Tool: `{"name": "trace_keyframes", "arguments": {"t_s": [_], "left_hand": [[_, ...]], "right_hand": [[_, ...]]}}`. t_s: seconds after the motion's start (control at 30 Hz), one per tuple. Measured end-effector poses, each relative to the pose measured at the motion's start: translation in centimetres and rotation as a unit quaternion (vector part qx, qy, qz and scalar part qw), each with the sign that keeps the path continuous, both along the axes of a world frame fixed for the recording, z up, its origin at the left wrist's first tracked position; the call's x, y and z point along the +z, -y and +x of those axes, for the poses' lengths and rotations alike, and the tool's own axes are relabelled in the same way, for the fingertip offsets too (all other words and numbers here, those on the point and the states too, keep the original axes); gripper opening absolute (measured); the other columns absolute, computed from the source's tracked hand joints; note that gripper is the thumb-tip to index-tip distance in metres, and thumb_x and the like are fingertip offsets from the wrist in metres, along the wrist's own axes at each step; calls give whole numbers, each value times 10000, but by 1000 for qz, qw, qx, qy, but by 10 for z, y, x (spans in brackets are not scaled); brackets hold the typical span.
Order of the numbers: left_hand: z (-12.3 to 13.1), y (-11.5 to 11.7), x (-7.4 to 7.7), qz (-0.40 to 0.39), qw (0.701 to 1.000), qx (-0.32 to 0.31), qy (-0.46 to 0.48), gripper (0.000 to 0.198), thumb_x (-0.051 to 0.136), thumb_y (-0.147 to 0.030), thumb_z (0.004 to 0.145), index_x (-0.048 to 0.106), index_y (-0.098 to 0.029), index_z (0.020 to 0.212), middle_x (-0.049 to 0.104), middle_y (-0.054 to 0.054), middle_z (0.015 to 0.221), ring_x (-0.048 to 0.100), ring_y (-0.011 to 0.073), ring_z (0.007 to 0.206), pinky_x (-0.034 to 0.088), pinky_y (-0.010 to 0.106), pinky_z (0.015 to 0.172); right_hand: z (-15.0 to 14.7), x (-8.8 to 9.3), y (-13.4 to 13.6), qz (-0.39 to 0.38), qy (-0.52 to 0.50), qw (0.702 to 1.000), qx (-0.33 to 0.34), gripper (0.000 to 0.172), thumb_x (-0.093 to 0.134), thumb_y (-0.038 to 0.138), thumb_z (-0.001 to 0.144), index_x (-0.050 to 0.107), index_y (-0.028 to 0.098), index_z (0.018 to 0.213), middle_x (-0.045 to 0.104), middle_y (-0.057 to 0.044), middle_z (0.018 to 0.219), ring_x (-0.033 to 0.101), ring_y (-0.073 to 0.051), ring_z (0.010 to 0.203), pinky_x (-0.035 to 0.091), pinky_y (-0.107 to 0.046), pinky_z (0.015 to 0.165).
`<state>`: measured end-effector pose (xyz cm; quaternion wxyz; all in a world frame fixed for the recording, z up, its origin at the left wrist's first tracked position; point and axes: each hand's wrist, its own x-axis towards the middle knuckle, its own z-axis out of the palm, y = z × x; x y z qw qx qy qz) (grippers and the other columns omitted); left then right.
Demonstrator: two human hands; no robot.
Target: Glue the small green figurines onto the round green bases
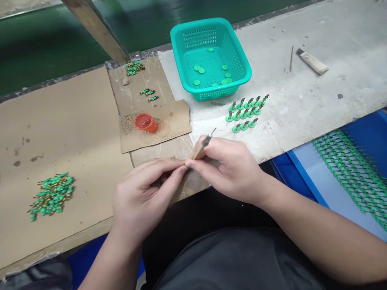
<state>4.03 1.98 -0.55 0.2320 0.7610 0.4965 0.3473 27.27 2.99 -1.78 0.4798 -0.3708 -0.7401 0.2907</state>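
Observation:
My right hand (232, 167) grips a thin wooden-handled tool (199, 152) with a dark collar and a fine tip that points up and away. Close against it, my left hand (148, 189) is closed in a pinch; whatever lies between its fingertips is hidden. The fingertips of both hands meet over the table's front edge. Just beyond them on the table stand several small dark figures on round green bases (244, 114), set in rows. A small red cup (146, 122) with liquid sits on a cardboard piece (169, 127) ahead of my left hand.
A teal basket (246, 76) holds several green discs. Small green-and-yellow pieces lie in a large pile (54, 195) at left and a smaller pile (134, 67) farther back. A whitish tube (313, 62) lies at right. Below, a blue tray (308, 173) holds many based figures.

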Motion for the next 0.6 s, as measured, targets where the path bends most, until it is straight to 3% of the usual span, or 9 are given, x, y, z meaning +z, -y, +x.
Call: {"name": "trace_keyframes", "arguments": {"t_s": [0.6], "left_hand": [[0, -3, 2, -16, 1000, 10, 6, 123, 804, -325, 1067, 911, -364, 1023, 909, -37, 1004, 858, 192, 871, 696, 309, 801]], "right_hand": [[-7, 11, -7, -49, -4, 998, 42, 239, 600, 163, 1147, 558, 262, 934, 660, 20, 913, 660, -162, 853, 536, -295, 802]]}}
